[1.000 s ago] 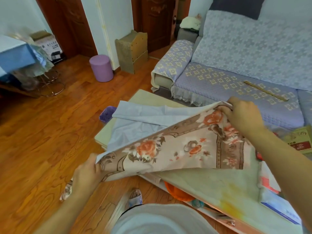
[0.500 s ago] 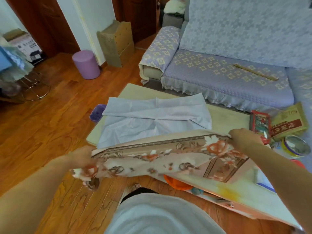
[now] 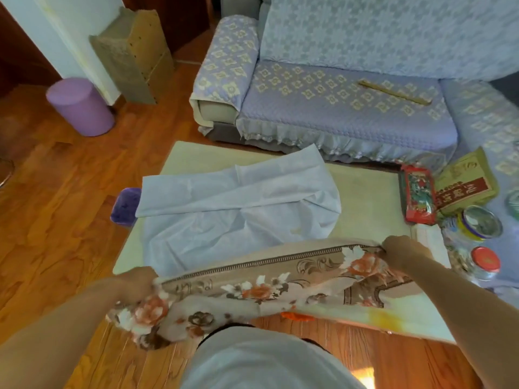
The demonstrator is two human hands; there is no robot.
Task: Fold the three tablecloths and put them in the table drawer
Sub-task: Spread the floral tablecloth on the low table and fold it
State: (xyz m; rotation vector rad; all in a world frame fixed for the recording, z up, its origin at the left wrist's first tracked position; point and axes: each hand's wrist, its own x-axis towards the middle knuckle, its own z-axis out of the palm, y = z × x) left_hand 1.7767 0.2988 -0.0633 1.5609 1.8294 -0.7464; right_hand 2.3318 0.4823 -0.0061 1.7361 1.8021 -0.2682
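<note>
The flowered tablecloth (image 3: 269, 279) is stretched into a long band across the near edge of the desk (image 3: 365, 197), its long axis running left to right, from the left hand (image 3: 137, 284) to the right hand (image 3: 401, 252), with the right end a little farther away. The fingers of the left hand are curled round the bunched left end, which hangs past the desk's corner over the wooden floor (image 3: 56, 220); the fingers of the right hand pinch the far right corner of the band. Just beyond the fingers, a pale blue tablecloth (image 3: 233, 203) lies loosely spread on the desk, also lying mostly left to right. To the right of the right fingers stand a glass jar with a red lid (image 3: 485, 261) and an open tin (image 3: 480, 224); what is in them cannot be made out. A red packet (image 3: 418, 197) and a green box (image 3: 463, 186) lie farther off. A sofa (image 3: 337, 102) stands behind the desk.
</note>
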